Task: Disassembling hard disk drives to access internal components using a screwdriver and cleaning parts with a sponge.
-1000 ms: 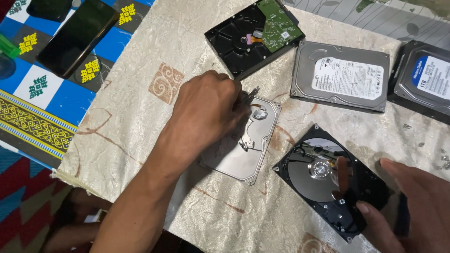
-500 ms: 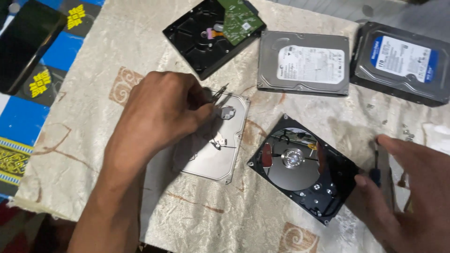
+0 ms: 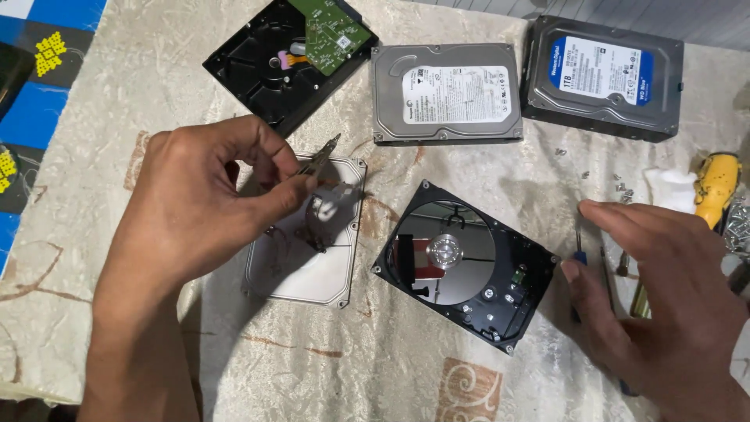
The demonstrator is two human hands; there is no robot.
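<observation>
Over the silver lid [image 3: 301, 250] on the bench, the left hand [image 3: 199, 203] pinches the actuator arm [image 3: 324, 207]; a loose grip could drop it. Right hand [image 3: 668, 293], fingers apart, nears the screwdrivers [image 3: 580, 258].

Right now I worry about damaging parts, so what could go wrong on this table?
1. The left hand pinches a small metal part above the silver cover plate; a slip could drop it onto the plate.
2. The opened drive lies with its mirror platter bare, and the right hand hovers close; a brush could smudge or scratch it.
3. Loose screws scattered on the cloth could roll away.
</observation>
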